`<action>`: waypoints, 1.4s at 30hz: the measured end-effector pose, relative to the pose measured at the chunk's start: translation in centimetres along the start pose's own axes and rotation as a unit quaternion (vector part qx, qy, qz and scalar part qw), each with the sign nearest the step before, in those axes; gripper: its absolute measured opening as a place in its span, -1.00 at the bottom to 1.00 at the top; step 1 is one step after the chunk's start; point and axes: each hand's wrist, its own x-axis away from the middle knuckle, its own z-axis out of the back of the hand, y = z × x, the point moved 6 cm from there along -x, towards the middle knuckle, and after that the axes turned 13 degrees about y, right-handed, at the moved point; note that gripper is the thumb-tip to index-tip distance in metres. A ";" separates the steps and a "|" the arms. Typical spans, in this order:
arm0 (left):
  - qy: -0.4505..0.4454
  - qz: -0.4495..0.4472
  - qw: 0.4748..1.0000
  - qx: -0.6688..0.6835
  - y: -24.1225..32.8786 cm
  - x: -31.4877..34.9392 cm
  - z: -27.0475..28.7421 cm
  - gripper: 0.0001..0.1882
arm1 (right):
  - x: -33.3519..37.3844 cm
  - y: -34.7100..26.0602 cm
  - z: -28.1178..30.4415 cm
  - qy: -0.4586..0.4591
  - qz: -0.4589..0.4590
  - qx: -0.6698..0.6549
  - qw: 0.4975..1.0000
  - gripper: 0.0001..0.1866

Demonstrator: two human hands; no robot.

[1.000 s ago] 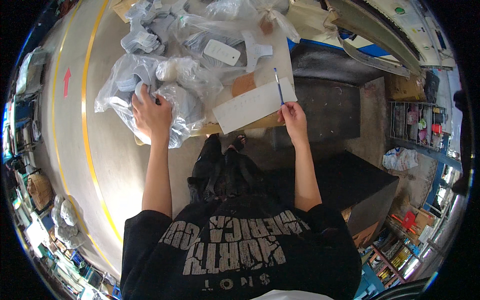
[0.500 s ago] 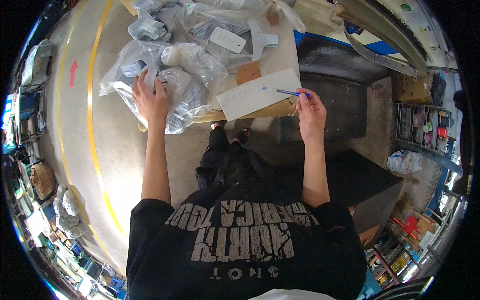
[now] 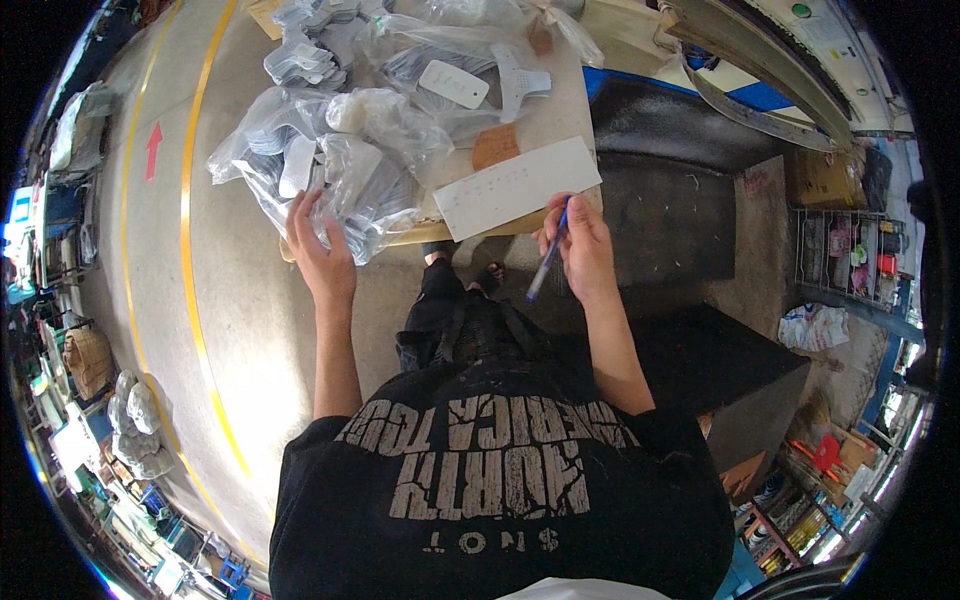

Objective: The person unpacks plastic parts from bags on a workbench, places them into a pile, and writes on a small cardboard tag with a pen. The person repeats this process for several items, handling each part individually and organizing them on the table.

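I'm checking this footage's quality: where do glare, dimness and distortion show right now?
In the head view, glare whitens the floor at left and highlights streak the clear bag; there too, the black box at lower right looks dim, the inner yellow line bows, and marks on the card are faint.

A pale beige table [image 3: 572, 112] with a yellowish front edge fills the upper centre of the frame. Near its front left corner lies a crumpled clear plastic bag [image 3: 392, 122] of flat grey pieces. At the front right, a white rectangular sheet with faint marks [image 3: 515, 188] lies at a slant, just beside a flat brown piece [image 3: 496, 146]. Stacked grey shaped pieces [image 3: 308, 52] occupy the far left.
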 end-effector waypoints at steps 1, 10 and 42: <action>-0.003 -0.009 1.000 -0.008 0.8 0.3 0.0 -0.58 | 0.4 0.0 -0.5 -0.005 -0.021 -0.002 1.000 -0.61; -0.206 -0.019 0.966 0.154 7.9 4.7 -0.4 -0.55 | 4.4 2.4 -4.0 -0.167 -0.178 -0.005 0.970 -0.86; -0.510 0.447 0.692 0.248 -1.8 14.5 -2.3 -0.51 | 3.4 -4.5 10.2 -0.029 0.036 0.005 0.999 -0.48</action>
